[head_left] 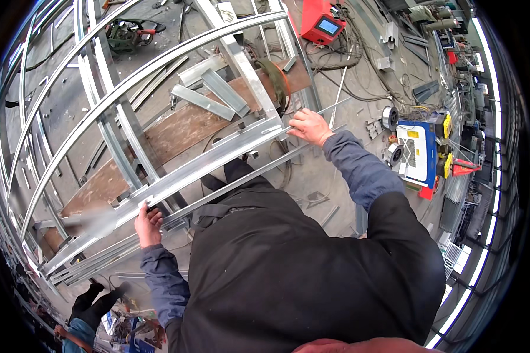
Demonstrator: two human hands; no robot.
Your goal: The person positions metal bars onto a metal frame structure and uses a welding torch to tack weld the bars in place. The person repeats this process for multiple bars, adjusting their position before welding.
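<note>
Steady the steel channel (209, 163) along the near edge of the metal frame (239, 60), with left hand (149, 225) curled at its rim and right hand (309, 126) bunched by its right end, though impossible to tell whether pinching.

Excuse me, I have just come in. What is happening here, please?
A person has the left hand and right hand at a long metal bar on the near side of a metal frame. How firmly each hand grips is unclear. Beyond the bar, short metal pieces lie partly over a brown board. Another person is at lower left.
</note>
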